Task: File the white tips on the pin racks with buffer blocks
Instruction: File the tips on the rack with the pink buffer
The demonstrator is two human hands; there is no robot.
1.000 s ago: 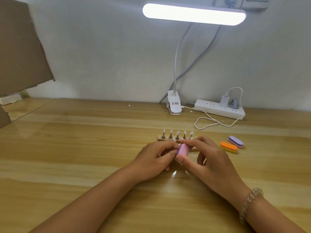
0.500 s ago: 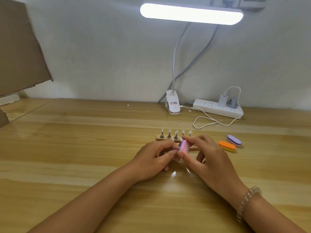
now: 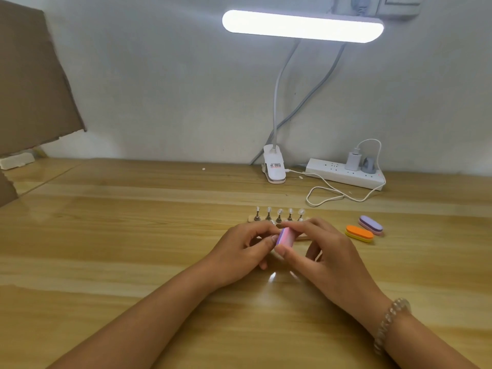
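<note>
Hands meeting over the middle of a wooden table [image 3: 106,235]. I am seeing the left hand [image 3: 239,249] resting on its side, its fingers curling inward and its forefinger reaching to the left face of a pink and purple buffer block [image 3: 285,237]. Whether those fingers are pinching anything is hidden from me, so I cannot tell. The right hand [image 3: 327,259], wearing a clear beaded bracelet [image 3: 391,323], is gripping the block on edge, thumb at its near end and fingers curling over its far end.

Just behind the hands, a pin rack [image 3: 277,218] is standing with five white tips [image 3: 279,211] in a row. A second wooden strip [image 3: 302,237] is peeking out under the fingers. To the right, an orange block [image 3: 359,233] and a purple block [image 3: 370,224] are lying side by side.

Around the room, brown cardboard [image 3: 34,83] is leaning at the far left. A clip lamp [image 3: 302,26] is glowing against the pale wall, and a power strip [image 3: 343,175] with a looping white cable [image 3: 324,195] is lying along the back right.
</note>
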